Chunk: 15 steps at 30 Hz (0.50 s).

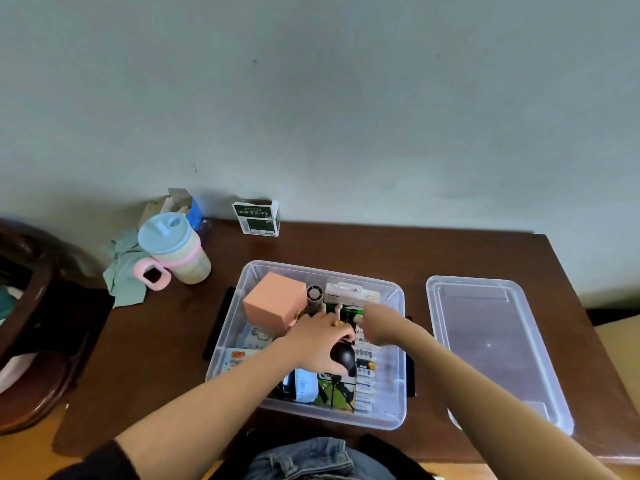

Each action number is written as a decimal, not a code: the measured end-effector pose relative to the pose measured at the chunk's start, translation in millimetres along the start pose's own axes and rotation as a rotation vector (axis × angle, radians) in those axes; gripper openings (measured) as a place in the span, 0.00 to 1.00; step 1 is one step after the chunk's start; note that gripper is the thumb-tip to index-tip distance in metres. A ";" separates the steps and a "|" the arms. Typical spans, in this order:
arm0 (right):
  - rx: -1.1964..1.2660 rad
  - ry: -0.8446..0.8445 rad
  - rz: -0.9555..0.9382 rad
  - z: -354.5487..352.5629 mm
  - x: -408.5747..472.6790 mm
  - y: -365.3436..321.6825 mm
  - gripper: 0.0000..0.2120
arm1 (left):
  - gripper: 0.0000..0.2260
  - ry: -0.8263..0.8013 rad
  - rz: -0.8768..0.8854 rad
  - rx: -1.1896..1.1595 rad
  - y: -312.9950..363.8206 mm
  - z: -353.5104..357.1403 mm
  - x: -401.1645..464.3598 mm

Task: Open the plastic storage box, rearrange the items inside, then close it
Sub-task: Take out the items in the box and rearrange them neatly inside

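Currently the storage box (242, 306) sits open on the counter (346, 247), lid (491, 341) beside it. Left hand (317, 341) grips a black object (344, 356) inside; right hand (379, 323) reaches in, grip indiscernible.

Soft, even daylight fills the scene, moderately bright, with no hard highlights on the pale wall (346, 98) at twelve o'clock. Shadows are faint: a diffuse one lies under the left hand (320, 341) inside the clear storage box (398, 403), and a dim patch darkens the worktop (173, 341) toward nine o'clock. The lid (491, 341) at three o'clock carries a tiny glint and a mild sheen. The right hand (381, 325) is smeared with motion blur, its fingers indistinct. Wide-angle distortion bends the worktop edges and stretches both forearms toward six o'clock. Fine print on the packages is soft and unreadable.
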State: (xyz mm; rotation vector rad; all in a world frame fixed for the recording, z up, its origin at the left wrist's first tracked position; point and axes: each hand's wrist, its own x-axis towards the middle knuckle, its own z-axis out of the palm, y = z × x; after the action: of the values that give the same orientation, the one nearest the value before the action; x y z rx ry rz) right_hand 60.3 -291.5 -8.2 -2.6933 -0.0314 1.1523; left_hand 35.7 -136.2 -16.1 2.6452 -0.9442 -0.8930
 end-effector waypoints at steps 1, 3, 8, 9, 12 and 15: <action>-0.054 0.046 0.016 1.2 -0.4 1.4 0.14 | 0.27 0.021 -0.008 -0.009 -2.1 1.3 0.0; -0.254 0.029 0.002 4.0 -0.5 1.1 0.16 | 0.27 0.014 -0.026 -0.036 -5.0 0.9 0.7; -0.503 0.008 0.004 20.1 6.2 -1.1 0.06 | 0.27 -0.025 -0.049 -0.108 -11.3 1.0 0.0; -0.503 0.005 -0.001 23.4 8.1 -1.9 0.07 | 0.27 -0.020 -0.049 -0.130 -13.2 2.2 -1.0; -0.475 0.031 -0.004 34.2 14.8 -2.0 0.10 | 0.26 0.011 -0.046 -0.190 -17.2 5.0 -3.4; -0.433 0.080 -0.002 40.7 17.5 -3.0 0.12 | 0.25 0.019 -0.057 -0.239 -18.3 4.9 -5.8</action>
State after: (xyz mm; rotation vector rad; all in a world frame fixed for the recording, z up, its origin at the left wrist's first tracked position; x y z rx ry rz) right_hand 43.4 -279.3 -47.4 -3.1084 -0.3045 1.1457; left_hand 38.5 -118.2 -24.0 2.4830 -0.7121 -0.9275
